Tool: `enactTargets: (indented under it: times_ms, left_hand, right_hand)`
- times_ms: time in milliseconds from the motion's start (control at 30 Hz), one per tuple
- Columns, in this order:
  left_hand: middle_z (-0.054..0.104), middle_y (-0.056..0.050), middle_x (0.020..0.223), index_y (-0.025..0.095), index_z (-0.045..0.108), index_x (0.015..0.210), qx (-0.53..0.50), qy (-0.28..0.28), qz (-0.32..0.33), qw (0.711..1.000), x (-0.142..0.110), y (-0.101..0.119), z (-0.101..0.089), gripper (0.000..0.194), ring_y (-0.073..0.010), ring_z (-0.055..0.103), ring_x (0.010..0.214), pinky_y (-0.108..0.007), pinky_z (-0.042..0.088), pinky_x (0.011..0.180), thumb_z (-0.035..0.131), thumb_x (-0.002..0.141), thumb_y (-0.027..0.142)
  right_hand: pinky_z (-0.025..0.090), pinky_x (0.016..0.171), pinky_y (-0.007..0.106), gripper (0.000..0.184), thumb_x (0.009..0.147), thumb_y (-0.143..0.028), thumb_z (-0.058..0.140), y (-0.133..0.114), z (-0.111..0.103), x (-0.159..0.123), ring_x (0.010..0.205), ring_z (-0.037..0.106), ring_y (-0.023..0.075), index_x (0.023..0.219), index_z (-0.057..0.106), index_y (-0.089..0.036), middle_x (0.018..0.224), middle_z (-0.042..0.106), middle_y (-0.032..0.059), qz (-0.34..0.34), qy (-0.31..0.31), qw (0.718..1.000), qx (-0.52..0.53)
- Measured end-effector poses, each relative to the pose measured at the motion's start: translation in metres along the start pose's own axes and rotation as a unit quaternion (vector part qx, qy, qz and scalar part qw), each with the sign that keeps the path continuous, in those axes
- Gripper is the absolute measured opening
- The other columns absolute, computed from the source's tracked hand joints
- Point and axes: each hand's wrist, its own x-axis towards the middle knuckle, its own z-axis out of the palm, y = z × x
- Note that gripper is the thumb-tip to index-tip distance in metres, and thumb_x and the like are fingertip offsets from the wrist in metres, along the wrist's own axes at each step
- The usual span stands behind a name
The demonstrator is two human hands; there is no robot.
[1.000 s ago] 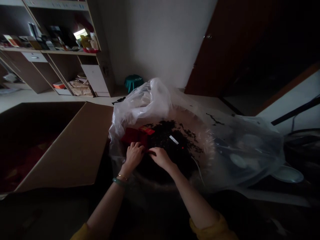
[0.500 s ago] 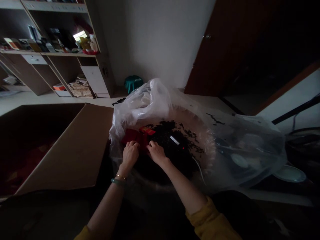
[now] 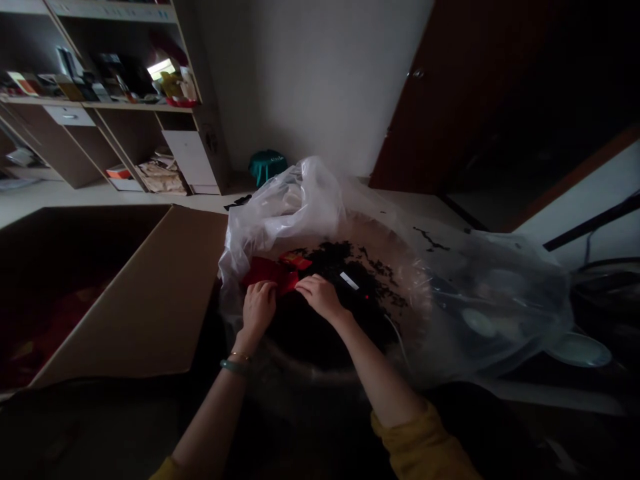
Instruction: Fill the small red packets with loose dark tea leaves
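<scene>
My left hand and my right hand pinch a small red packet between them, one at each side. More red packets lie just beyond my left fingers. Under and around them is a heap of dark, dry leaves that look like tea, in a wide round basket with plastic sheeting at its rim. To the right of my right hand, a dark device with a lit white strip and a red light rests among the leaves. A white cord runs near it.
A large open cardboard box with red contents stands at the left. Clear plastic sheeting bunches up behind the basket and spreads right. Beyond are shelves, a green covered bin and a dark door.
My right hand has shifted slightly right and up, and my fingers now grip the packet's right end. More of the red packet shows between my hands, stretched flatter.
</scene>
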Motion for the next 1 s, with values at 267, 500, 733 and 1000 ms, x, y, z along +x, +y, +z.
enactTargets:
  times_ms: [267, 500, 733, 1000]
  left_hand:
    - [0.066, -0.007, 0.105, 0.021, 0.066, 0.108, -0.238, 0.033, -0.016, 0.971, 0.003, 0.020, -0.004, 0.032, -0.0195, 0.061, 0.094, -0.033, 0.049, 0.086, 0.061, 0.078, 0.033]
    - [0.068, -0.002, 0.073, 0.018, 0.069, 0.078, -0.335, 0.073, -0.089, 0.935, 0.008, 0.032, 0.004, 0.020, -0.0146, 0.059, 0.065, -0.026, 0.048, 0.066, 0.066, 0.071, 0.036]
    - [0.071, -0.004, 0.077, 0.016, 0.070, 0.080, -0.303, 0.049, -0.063, 0.950, 0.012, 0.024, -0.003, 0.019, -0.0152, 0.062, 0.068, -0.026, 0.049, 0.067, 0.062, 0.074, 0.032]
    - [0.074, -0.005, 0.080, 0.016, 0.072, 0.085, -0.273, 0.032, -0.120, 0.954, 0.012, 0.016, -0.007, 0.021, -0.0184, 0.066, 0.070, -0.029, 0.052, 0.069, 0.064, 0.073, 0.031]
  right_hand:
    - [0.055, 0.064, 0.027, 0.025, 0.088, -0.038, 0.052, -0.003, -0.006, -0.006, 0.065, 0.064, 0.0148, 0.090, 0.071, -0.022, 0.086, 0.069, 0.0044, 0.075, 0.193, 0.940, 0.273]
    - [0.053, 0.082, 0.034, 0.030, 0.090, -0.030, 0.048, -0.011, -0.004, -0.007, 0.082, 0.063, 0.0193, 0.113, 0.066, -0.023, 0.094, 0.066, 0.0075, 0.066, 0.215, 0.958, 0.180]
    - [0.050, 0.090, 0.037, 0.044, 0.086, -0.020, 0.057, -0.012, -0.001, -0.002, 0.100, 0.055, 0.0225, 0.129, 0.055, -0.025, 0.112, 0.055, 0.0106, -0.026, 0.162, 0.986, -0.009]
    - [0.047, 0.089, 0.034, 0.024, 0.092, -0.021, 0.049, -0.022, 0.007, 0.001, 0.098, 0.054, 0.0209, 0.107, 0.068, -0.023, 0.109, 0.062, 0.0097, -0.099, 0.254, 0.959, -0.081]
